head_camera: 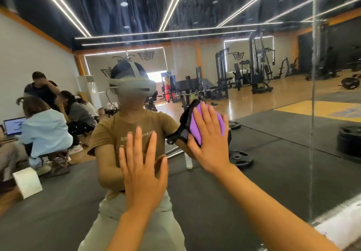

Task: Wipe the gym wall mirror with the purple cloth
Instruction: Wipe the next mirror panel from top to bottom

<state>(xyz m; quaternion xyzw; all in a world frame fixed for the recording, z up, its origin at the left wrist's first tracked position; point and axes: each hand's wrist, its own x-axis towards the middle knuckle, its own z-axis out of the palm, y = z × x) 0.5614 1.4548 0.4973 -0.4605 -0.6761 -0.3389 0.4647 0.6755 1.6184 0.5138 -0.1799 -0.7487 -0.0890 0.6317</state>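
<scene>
1. Gym interior fills the large glass wall mirror (254, 94): wood floor, black mats, weight machines, ceiling light strips, all as reflections.
2. Streaks and smears show on the upper glass and down the vertical seam right of the cloth, so plenty of wiping looks left.
3. Purple microfibre cloth (197, 127) sits flat against the mirror, under the right hand (210, 139); only its left and upper-right edges show past the fingers.
4. Right hand: fingers straight and spread, palm pressing the cloth into the glass. No pinch, no curl. Flat pressure probably keeps full cloth contact during the rub.
5. Left hand (143, 172): lower left of the cloth, fingers splayed and straight, holding nothing, flat toward the glass. Contact with the glass likely but not certain; it reads as a brace for balance.
6. Reflection left of the cloth: the person in a grey headset and tan shirt, a black strap device on the reflected arm.
7. Far left of the cloth, reflected: seated people, a laptop, a white box on the mat.
</scene>
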